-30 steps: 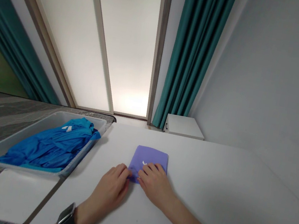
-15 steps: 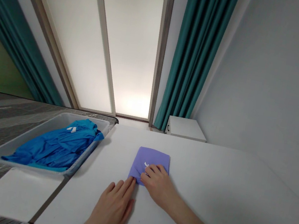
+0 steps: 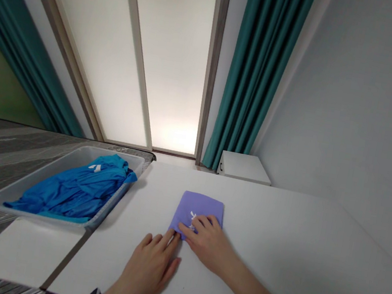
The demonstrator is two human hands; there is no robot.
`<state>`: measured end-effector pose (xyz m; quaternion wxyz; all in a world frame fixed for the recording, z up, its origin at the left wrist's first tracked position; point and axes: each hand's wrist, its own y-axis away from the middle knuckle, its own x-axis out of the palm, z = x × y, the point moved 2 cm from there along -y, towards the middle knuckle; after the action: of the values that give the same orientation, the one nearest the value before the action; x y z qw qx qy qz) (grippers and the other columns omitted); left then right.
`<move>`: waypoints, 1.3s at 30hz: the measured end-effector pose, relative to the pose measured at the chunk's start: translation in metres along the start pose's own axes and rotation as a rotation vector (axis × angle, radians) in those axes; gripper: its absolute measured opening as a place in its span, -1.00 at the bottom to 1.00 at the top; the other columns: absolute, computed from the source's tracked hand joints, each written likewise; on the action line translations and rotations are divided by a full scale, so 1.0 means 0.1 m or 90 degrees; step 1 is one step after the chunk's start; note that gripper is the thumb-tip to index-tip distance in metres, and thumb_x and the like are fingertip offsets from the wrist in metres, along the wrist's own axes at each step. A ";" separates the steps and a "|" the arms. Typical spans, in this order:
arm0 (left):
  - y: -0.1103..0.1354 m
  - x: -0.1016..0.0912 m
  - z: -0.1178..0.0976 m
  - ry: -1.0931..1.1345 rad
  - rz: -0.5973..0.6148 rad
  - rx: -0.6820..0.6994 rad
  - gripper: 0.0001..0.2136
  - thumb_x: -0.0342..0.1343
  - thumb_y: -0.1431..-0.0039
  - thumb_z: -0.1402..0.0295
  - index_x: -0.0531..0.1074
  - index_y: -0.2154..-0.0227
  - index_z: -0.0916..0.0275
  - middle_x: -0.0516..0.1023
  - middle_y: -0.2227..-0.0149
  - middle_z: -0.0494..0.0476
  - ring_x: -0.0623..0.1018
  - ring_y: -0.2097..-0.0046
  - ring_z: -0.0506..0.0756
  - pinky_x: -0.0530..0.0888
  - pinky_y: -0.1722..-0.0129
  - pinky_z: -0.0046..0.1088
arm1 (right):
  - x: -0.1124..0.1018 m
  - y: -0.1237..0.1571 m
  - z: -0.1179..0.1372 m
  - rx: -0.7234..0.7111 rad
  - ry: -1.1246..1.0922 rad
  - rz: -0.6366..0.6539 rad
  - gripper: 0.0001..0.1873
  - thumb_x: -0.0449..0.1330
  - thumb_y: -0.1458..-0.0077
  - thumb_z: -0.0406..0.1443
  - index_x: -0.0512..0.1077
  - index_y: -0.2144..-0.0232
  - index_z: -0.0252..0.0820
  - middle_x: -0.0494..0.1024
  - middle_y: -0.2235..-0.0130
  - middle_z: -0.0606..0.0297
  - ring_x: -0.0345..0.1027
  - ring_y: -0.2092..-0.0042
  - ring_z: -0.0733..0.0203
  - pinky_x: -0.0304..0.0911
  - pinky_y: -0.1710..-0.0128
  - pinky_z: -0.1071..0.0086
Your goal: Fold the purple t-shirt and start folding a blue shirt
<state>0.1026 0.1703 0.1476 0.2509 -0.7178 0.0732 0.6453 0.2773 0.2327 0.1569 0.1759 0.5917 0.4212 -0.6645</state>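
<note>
A small folded purple cloth (image 3: 198, 206) with a white mark lies on the white table (image 3: 274, 260). My right hand (image 3: 208, 243) rests on its near right part, fingers stretched flat over the fabric. My left hand (image 3: 150, 270) lies flat on the table just in front of the cloth, fingers extended, their tips touching the cloth's near left corner. A dark watch shows at my left wrist at the bottom edge.
A grey tray (image 3: 66, 160) holding crumpled blue garments (image 3: 78, 187) sits at the table's left, over a lower white surface (image 3: 15, 257). A white cabinet (image 3: 245, 168), teal curtains and a pale wall stand behind the table.
My left hand has drawn back from pinching the cloth's near edge and now lies flat on the table. My right hand stays on the cloth. The view shifted slightly.
</note>
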 end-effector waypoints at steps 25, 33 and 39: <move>-0.52 0.00 0.39 0.025 -0.005 0.270 -0.96 0.05 -0.33 0.41 0.38 0.20 0.19 0.48 0.17 0.11 0.45 0.15 0.11 0.44 0.23 -0.38 | 0.23 0.17 -0.18 -0.044 -0.084 0.038 -0.53 0.00 -0.36 -0.23 0.20 -0.26 -0.16 0.22 -0.32 0.20 0.03 -0.33 0.11 0.02 -0.30 0.10; -0.50 -0.01 0.37 -0.126 -0.026 0.384 -0.89 0.03 -0.31 0.51 0.38 0.18 0.20 0.46 0.26 0.12 0.44 0.20 0.12 0.41 0.29 -0.37 | 0.18 0.18 -0.19 -0.094 -0.100 0.047 -0.50 -0.04 -0.33 -0.38 0.14 -0.30 -0.20 0.19 -0.33 0.14 -0.08 -0.37 0.09 -0.02 -0.33 0.04; -0.50 -0.13 0.51 0.066 -0.034 0.322 -0.85 -0.03 -0.36 0.34 0.43 0.17 0.20 0.52 0.23 0.15 0.50 0.17 0.10 0.45 0.16 -0.35 | 0.04 0.19 -0.21 -0.066 -0.176 0.079 -0.46 0.03 -0.32 -0.25 0.14 -0.31 -0.16 0.14 -0.35 0.14 -0.09 -0.37 0.06 -0.10 -0.35 0.01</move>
<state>0.0765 0.2341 0.1711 0.4352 -0.6662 0.2257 0.5620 0.3038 0.2386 0.1473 0.3034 0.5094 0.3893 -0.7049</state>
